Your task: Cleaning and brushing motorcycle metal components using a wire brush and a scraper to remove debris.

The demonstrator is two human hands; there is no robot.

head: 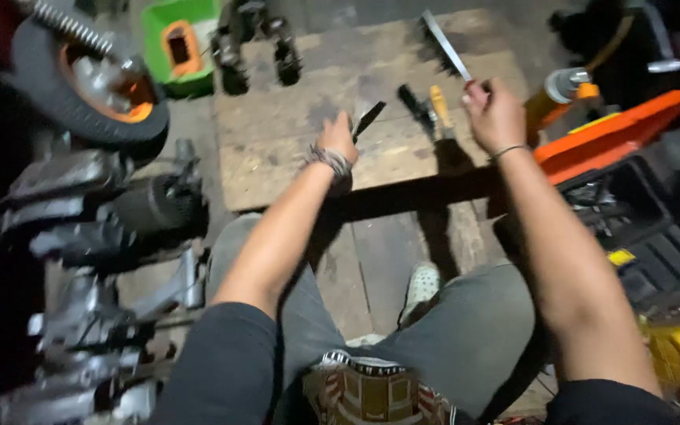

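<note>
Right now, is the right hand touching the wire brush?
Touching. The head view shows the right hand with its fingers closed around the lower end of the wire brush, holding it above the wooden board.

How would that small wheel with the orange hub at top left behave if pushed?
The wheel has a thick round rubber tyre, so it would probably grip rather than slide. It appears to lie tilted against the metal parts beside it; upright it would likely roll. The metal hub suggests it's heavy for its size.

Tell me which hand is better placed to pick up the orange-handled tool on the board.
Probably the left. The right hand is nearer the orange-handled tool on the wooden board, but already grips a wire brush. The left hand holds only a small dark tool.
</note>
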